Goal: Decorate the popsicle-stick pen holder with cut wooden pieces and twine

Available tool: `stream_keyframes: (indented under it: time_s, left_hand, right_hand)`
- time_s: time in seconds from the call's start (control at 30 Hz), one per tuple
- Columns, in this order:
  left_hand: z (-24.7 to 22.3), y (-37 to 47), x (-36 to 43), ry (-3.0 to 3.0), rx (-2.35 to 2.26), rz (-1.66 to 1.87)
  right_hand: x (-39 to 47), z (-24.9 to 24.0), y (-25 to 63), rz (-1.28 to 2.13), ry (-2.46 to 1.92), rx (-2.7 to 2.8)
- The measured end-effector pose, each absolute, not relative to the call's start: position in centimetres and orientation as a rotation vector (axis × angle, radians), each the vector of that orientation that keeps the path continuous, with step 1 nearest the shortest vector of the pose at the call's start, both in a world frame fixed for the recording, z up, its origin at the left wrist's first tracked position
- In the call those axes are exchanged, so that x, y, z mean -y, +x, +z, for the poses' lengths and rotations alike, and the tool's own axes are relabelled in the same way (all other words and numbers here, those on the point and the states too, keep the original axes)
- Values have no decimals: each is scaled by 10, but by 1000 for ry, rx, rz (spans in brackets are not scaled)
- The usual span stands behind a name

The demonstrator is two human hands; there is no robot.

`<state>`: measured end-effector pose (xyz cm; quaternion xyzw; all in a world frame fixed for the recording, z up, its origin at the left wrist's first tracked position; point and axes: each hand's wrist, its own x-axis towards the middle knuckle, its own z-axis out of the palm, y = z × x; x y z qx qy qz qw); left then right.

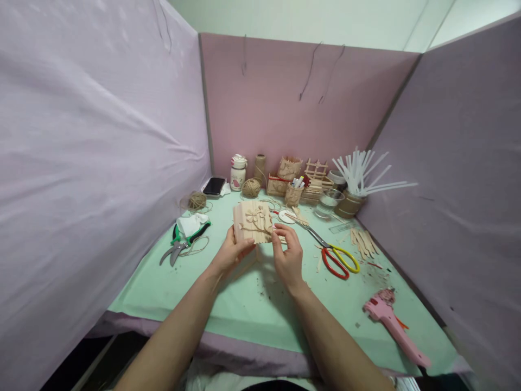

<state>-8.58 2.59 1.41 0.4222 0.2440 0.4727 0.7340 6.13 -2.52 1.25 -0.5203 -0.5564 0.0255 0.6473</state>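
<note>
A pale craft-stick holder [243, 220], with a raised wooden flower and a twine-like stem on its front, is held above the table, slightly tilted. My left hand [230, 254] grips its lower left side, thumb across the bottom front edge. My right hand [288, 252] is at the lower right edge by the end of the stem, thumb and fingertips pinched together. Whatever sits between those fingertips is too small to make out. Scissors [325, 244] with one red and one yellow handle lie to the right of my right hand.
Green-handled pruning shears [185, 239] lie at left, a pink hot glue gun [394, 326] at front right. Twine balls [251, 188], a bottle [238, 172], craft-stick pieces [315, 179] and a pot of white glue sticks [358, 174] line the back. Loose sticks [363, 243] lie right. Cloth walls enclose the table.
</note>
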Motion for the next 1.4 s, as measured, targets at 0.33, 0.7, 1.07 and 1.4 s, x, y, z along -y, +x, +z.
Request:
stream_keyframes:
  time_s: [0.33, 0.7, 1.07, 1.4]
  left_hand:
    - [12, -83, -26, 954, -540, 1027]
    - [14, -82, -24, 967, -542, 1027]
    - [14, -80, -22, 955, -539, 1029]
    - [15, -85, -26, 894, -568, 927]
  right_hand:
    - [21, 12, 61, -20, -1219, 1274]
    - [21, 13, 60, -91, -1209, 1289]
    - [19, 13, 58, -289, -1240, 1354]
    - [19, 8, 60, -209, -1133, 1352]
